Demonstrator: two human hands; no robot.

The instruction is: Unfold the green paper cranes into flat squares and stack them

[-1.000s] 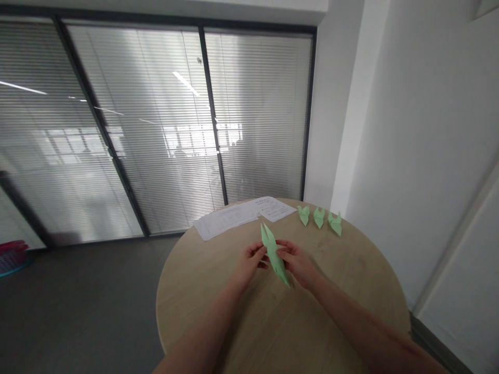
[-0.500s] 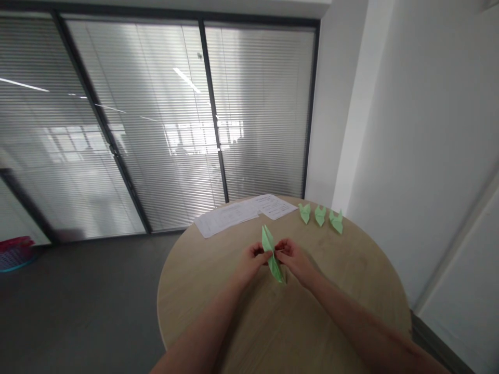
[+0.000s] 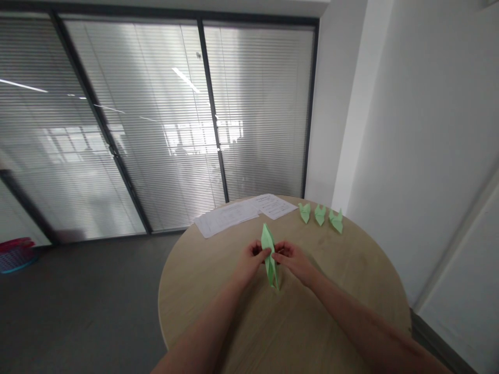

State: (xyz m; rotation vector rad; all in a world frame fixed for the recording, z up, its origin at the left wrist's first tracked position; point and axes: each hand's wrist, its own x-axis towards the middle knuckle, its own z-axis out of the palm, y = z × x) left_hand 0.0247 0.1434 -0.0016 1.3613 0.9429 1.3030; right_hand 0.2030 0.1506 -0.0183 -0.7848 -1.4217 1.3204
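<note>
Green folded paper (image 3: 270, 257), a long narrow piece pointed at both ends, is sitting near the centre of the round wooden table (image 3: 335, 291), with its lower tip appearing to touch the tabletop. It is standing nearly upright, its upper point aiming toward 12 o'clock and its lower point toward 6 o'clock. The left hand (image 3: 251, 259) is pinching the piece at its middle from the 9 o'clock side, fingers closed against the paper. The right hand (image 3: 293, 258) is pinching the same middle section from the 3 o'clock side, fingers likewise clamped on it. The two sets of fingertips are nearly meeting across the paper. Both forearms are reaching in from 6 o'clock.

Three finished green paper figures (image 3: 320, 214) are lying in a row at about 1 o'clock from the hands, near the far right edge of the table, just beside one another and well apart from the held piece. White printed sheets (image 3: 234, 214) are lying at 11 to 12 o'clock along the far edge, overlapping. Glass partitions with slatted blinds (image 3: 156, 130) are standing beyond the table. A pink and blue basket (image 3: 13, 254) is sitting on the grey floor at far 9 o'clock.
</note>
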